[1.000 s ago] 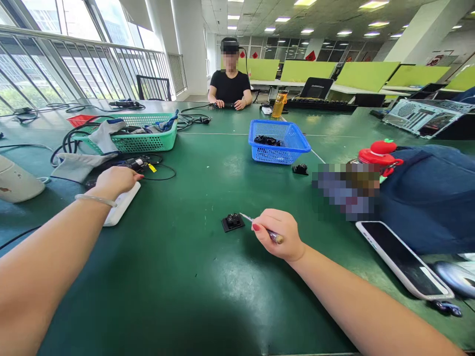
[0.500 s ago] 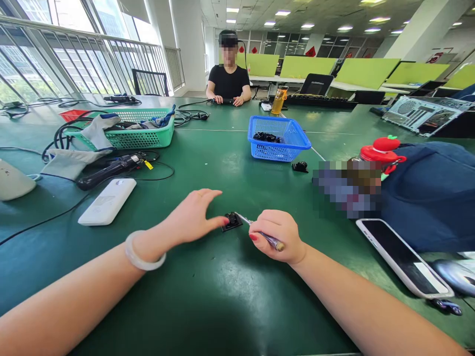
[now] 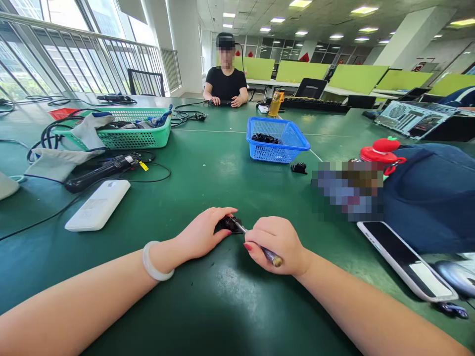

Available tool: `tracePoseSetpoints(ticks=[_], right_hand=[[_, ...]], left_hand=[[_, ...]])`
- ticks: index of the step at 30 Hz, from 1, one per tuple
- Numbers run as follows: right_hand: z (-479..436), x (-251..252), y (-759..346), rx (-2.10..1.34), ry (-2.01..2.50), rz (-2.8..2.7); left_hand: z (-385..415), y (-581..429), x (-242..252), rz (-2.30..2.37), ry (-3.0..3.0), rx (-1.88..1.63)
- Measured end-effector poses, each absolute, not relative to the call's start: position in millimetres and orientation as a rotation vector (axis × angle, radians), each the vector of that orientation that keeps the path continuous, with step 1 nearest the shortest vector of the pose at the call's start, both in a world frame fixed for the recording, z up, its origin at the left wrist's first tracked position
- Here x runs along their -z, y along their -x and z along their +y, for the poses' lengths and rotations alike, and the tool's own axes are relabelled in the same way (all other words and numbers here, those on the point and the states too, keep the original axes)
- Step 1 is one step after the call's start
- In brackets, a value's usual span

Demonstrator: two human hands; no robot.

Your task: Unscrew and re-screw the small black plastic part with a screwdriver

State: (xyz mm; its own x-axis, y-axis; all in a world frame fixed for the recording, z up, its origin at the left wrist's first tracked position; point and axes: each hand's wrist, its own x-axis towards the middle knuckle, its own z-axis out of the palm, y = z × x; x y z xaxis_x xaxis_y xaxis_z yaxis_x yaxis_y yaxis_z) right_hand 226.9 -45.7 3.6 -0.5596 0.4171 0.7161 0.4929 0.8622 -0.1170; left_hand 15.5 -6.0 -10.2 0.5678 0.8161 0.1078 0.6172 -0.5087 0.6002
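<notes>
A small black part with a flat base [image 3: 234, 226] lies on the green table in front of me. My left hand [image 3: 204, 231], with a pale bangle at the wrist, has its thumb and fingers closed around the part's left side. In my fist on the right is a screwdriver [image 3: 272, 255], its dark handle end poking out below the fingers. That right hand [image 3: 276, 242] holds it at a slant, and the metal shaft reaches to the black part. The exact contact at its tip is too small to make out.
Beyond the hands stands a blue basket [image 3: 278, 153] of black parts, with another black part [image 3: 299, 168] beside it. A green basket [image 3: 141, 138], a white power bank [image 3: 98, 205], a phone [image 3: 406, 259] and a blue bag [image 3: 426, 198] lie around. Across the table sits a person [image 3: 226, 81].
My left hand has closed from an open curve onto the black part. The screwdriver's tip has come over the part. The view has shifted slightly.
</notes>
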Motion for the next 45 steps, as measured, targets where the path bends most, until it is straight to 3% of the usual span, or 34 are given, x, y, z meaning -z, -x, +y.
tracePoseSetpoints(ticks=[13, 27, 37, 45], right_hand=[[-47, -3, -215, 0.393, 0.667, -2.413], [-45, -4, -228, 0.115, 0.675, -2.274], [-42, -1, -223, 0.375, 0.652, -2.332], [-46, -5, -226, 0.339, 0.568, -2.26]], left_hand=[[7, -11, 16, 1.03, -1.857, -0.628], [8, -10, 14, 1.009, -1.874, -0.589], [8, -13, 12, 1.046, -1.837, -0.595], [5, -12, 11, 1.017, -1.923, -0.565]])
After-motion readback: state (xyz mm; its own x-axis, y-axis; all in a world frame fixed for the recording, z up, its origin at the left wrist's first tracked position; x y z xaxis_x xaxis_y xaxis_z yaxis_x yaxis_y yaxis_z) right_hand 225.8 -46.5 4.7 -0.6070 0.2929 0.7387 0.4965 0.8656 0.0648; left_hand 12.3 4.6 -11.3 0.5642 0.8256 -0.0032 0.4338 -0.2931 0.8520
